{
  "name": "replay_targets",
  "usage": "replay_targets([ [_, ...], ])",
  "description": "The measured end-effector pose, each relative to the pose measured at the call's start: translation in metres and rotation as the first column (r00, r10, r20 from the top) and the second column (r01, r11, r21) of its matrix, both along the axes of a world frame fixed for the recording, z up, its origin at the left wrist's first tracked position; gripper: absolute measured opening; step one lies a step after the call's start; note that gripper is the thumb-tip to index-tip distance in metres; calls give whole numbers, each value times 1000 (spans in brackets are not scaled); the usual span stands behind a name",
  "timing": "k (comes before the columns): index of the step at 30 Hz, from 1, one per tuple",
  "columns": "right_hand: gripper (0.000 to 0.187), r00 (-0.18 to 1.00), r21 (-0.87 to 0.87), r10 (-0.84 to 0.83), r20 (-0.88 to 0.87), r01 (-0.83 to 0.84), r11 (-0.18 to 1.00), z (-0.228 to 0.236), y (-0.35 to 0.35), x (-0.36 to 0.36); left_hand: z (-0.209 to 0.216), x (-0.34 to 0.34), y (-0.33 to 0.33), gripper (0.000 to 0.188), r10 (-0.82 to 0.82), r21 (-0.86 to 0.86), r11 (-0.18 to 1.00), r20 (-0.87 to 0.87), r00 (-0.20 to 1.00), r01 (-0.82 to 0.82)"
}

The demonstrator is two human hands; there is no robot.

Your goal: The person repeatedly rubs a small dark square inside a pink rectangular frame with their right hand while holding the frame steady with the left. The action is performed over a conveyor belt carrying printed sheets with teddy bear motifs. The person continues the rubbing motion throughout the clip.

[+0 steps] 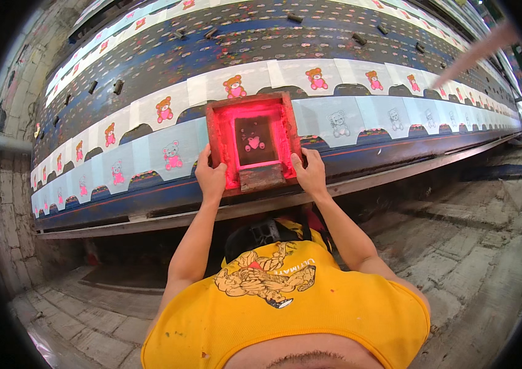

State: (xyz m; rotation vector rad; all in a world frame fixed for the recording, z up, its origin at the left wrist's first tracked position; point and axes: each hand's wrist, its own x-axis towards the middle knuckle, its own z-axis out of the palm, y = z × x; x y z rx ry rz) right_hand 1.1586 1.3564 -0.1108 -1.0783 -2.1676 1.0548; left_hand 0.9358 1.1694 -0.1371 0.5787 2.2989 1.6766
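Both of my hands grip a screen printing frame point(251, 102), coated in bright pink ink inside its rim. My left hand point(211, 178) is closed round the lower left side, and my right hand point(310, 174) is closed round the lower right side. In the frame's dark mesh window a pink heart and two small pink patches show. A brown squeegee point(262, 178) rests inside at the near edge. Left of the frame, pale blue cut pieces carry bears with pink fill point(173, 155); right of it, the bears are outline only point(338, 123). The piece under the frame is hidden.
A long, ink-stained printing table point(359, 161) curves across the view, its metal rail along my side. Behind the near row lies a row of white pieces with orange and pink bears point(315, 79). Small dark blocks point(294, 18) sit farther back. Worn paving point(451, 246) lies below.
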Motion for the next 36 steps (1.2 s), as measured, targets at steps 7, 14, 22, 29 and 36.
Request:
replay_targets([
  [7,48,996,68,43,-84,-37,997,13,75,63,11,66,73,64,20,149,989,-66,998,-10],
  [14,52,999,111,43,-5,-42,993,13,174,145,-13,148,172,65,21,78,997,-50,999,-17],
  [22,58,998,-16,64,-7,-64,998,0,204,175,-14,166,200,66,-8,-3,1000,-61,998,8],
  [29,57,994,-53,90,-57,-93,994,-1,210,179,-7,169,202,66,-7,-37,999,-45,999,5],
  [36,56,932,391,352,-85,-294,872,27,187,179,-1,173,201,65,-4,-113,994,-106,994,-8],
])
